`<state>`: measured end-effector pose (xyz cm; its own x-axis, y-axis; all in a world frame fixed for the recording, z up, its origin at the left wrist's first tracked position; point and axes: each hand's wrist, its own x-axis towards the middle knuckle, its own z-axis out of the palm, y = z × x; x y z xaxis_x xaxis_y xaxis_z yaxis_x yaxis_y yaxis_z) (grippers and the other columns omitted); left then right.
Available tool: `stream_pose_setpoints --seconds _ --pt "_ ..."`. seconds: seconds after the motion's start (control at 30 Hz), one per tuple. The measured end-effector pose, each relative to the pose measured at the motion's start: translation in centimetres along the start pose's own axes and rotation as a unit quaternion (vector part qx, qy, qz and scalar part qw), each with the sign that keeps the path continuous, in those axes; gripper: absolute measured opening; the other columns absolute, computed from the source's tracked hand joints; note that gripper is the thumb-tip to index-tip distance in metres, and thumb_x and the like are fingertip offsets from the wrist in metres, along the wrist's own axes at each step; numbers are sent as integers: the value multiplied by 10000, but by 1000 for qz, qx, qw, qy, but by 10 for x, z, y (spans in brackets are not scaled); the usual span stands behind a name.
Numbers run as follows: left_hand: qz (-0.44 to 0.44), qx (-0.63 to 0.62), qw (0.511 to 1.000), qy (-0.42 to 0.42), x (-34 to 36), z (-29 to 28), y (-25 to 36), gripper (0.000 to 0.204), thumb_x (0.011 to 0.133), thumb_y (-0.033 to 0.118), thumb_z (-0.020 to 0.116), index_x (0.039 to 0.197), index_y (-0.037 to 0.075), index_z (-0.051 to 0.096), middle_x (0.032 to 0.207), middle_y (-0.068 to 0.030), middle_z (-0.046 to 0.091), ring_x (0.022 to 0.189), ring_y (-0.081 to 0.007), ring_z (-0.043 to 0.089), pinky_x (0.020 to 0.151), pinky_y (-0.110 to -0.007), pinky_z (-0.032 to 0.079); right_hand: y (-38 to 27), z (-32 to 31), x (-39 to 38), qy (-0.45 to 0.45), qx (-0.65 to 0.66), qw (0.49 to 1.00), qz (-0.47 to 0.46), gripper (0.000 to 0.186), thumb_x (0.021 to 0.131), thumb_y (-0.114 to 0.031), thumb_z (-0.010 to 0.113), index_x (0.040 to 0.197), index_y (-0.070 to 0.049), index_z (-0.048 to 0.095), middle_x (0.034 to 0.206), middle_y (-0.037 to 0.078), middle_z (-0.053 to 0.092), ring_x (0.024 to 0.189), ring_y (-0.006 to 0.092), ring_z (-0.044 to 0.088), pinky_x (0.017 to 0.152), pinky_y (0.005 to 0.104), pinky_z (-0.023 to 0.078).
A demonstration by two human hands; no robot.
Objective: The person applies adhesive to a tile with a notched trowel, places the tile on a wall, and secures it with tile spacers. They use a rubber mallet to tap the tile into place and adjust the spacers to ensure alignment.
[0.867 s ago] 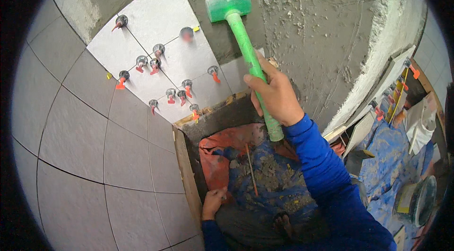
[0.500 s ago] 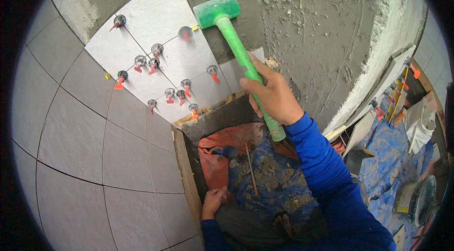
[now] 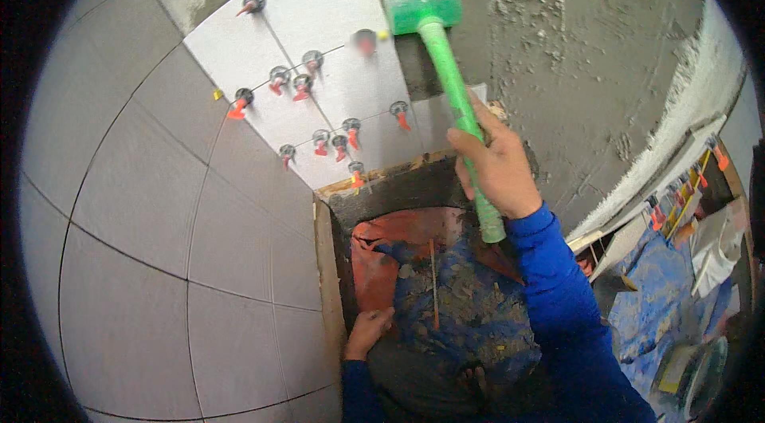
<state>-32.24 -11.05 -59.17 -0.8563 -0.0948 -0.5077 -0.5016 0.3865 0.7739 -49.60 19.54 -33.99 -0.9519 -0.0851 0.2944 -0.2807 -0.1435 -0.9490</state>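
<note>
My right hand is wrapped round the handle of a green rubber mallet. The mallet's head is up beside the right edge of the white wall tiles; I cannot tell whether it touches them. Black round tile levelers with red T-shaped grips, such as the leveler, sit along the joints between these tiles. Low down, my left hand is closed beside a red sheet. What its fingers hold, if anything, is hidden.
Large grey tiles cover the left wall. Wet grey mortar coats the wall to the right. Below is a recess with a rough wooden edge and a debris-strewn blue tarp. A bucket stands at the lower right.
The view has swung, so the wall, tiles and tarp appear farther right. The mallet's head stays close to the tiles' right edge. Both hands keep their grip shape.
</note>
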Motion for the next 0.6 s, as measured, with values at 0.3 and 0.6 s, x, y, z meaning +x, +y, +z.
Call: stream_pose_setpoints --seconds 0.3,0.6 --pt "-6 13 1000 2 9 5 -12 458 961 413 719 778 -7 729 708 -44 656 671 -130 595 646 -321 462 1 4 2 18 -4 1000 1 614 997 -80 604 1581 -55 416 840 22 581 487 103 529 411 278 417" --pt "33 -21 999 4 12 5 -17 489 954 445 720 843 -30 755 767 -62 696 703 -153 622 674 -323 488 -8 -5 1 11 1 1000 -1 644 1002 -97 631 1600 -82 391 757 22 561 497 119 545 396 287 416"
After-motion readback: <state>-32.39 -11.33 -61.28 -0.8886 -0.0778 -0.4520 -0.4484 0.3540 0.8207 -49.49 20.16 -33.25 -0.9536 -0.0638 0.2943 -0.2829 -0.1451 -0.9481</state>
